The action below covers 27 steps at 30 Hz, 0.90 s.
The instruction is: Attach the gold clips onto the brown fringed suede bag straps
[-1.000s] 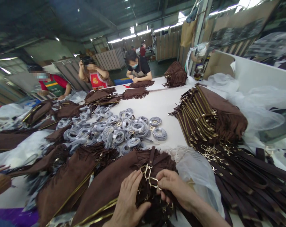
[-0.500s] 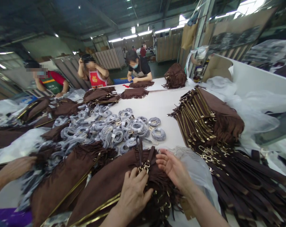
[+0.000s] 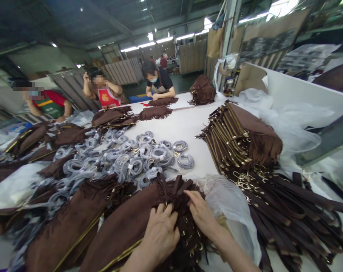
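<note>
A brown suede-like bag [image 3: 126, 215] with fringe and a gold zipper lies in front of me, on other bags. My left hand [image 3: 160, 236] is closed over its fringed end, fingers curled on a dark strap [image 3: 162, 187] near a small gold clasp, mostly hidden by the fingertips. To its right, my right hand [image 3: 202, 213] has bent fingers closed at the end of a short brown strap [image 3: 178, 185] among the fringe; the exact grip is partly hidden. Below and between the hands hang dark fringe and several gold metal pieces [image 3: 192, 245].
Coiled straps in clear wrapping [image 3: 157, 153] lie mid-table. Stacked brown bags [image 3: 245, 139] stand right, above loose dark straps [image 3: 287, 211] with gold hooks. Clear plastic [image 3: 230, 211] lies beside my right hand. Another bag [image 3: 66, 223] is at left. Co-workers [image 3: 160, 81] sit across the table.
My right hand has moved from open beside the straps to bent fingers at the strap end. The left hand stays on the bag. Another person's hand at left has drawn back toward the edge.
</note>
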Each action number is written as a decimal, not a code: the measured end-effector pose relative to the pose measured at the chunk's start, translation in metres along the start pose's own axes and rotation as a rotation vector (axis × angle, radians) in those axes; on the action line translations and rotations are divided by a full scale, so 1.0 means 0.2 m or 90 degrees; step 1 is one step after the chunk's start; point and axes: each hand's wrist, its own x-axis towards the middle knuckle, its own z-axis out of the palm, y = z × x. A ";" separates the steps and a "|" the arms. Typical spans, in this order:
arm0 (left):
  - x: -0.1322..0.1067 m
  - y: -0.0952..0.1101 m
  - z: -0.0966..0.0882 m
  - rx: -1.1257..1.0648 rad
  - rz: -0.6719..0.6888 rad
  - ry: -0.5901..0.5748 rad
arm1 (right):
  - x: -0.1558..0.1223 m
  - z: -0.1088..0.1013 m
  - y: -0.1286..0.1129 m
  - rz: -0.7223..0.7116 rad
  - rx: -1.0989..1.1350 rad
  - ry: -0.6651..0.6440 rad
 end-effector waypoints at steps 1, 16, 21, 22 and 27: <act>0.01 0.01 -0.01 -0.002 -0.003 -0.006 | -0.04 -0.03 -0.01 0.010 0.017 0.009; 0.07 0.02 0.04 0.037 -0.004 -0.011 | -0.28 -0.63 0.45 0.303 -0.563 0.144; 0.06 0.00 0.08 0.028 0.005 -0.010 | -0.16 -0.60 0.48 0.333 -0.649 0.115; 0.06 0.00 0.08 0.030 0.005 -0.010 | -0.14 -0.60 0.48 0.339 -0.653 0.112; 0.06 0.01 0.08 0.026 0.004 -0.012 | -0.10 -0.64 0.53 0.339 -0.607 0.114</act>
